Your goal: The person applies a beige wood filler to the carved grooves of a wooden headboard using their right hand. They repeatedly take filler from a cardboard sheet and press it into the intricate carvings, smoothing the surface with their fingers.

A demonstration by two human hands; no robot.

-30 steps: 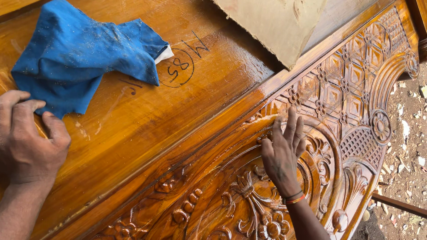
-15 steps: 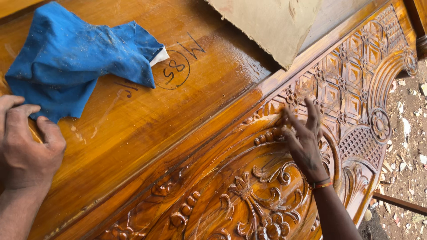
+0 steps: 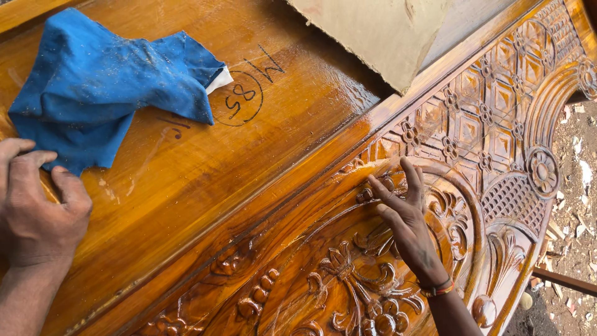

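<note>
Head view, looking down. Large carved wooden panel (image 3: 348, 205), glossy amber-brown, slanting across nearly the whole frame from lower left to upper right. Upper half of it smooth and flat, with a hand-drawn circle mark (image 3: 239, 98) in dark ink; lower half deep relief: floral scrollwork (image 3: 357, 292) at bottom centre, a curved arch band, a grid of square rosette tiles (image 3: 491, 106) toward upper right, a round rosette (image 3: 542, 171) near the right edge.

Right hand (image 3: 407, 221) flat on the carving, fingers spread and unclenched, fingertips (image 3: 373, 182) touching the raised moulding at the top of the arch; grasping nothing. Thread band (image 3: 437, 288) in red and dark colours round the wrist.

Left hand (image 3: 37, 211) at the left edge, resting on the smooth part of the panel, fingers loosely curled, knuckles up; touching the lower edge of a crumpled blue cloth (image 3: 106, 81), but closed on it or merely beside it, cannot tell. Cloth lying on the smooth wood at upper left, a white scrap (image 3: 221, 79) poking out at its right side, just beside the ink circle.

Pale unfinished wooden board (image 3: 379, 31) lying over the panel's top centre. Dirt ground (image 3: 575, 205) strewn with wood chips at far right, below the panel's edge.
</note>
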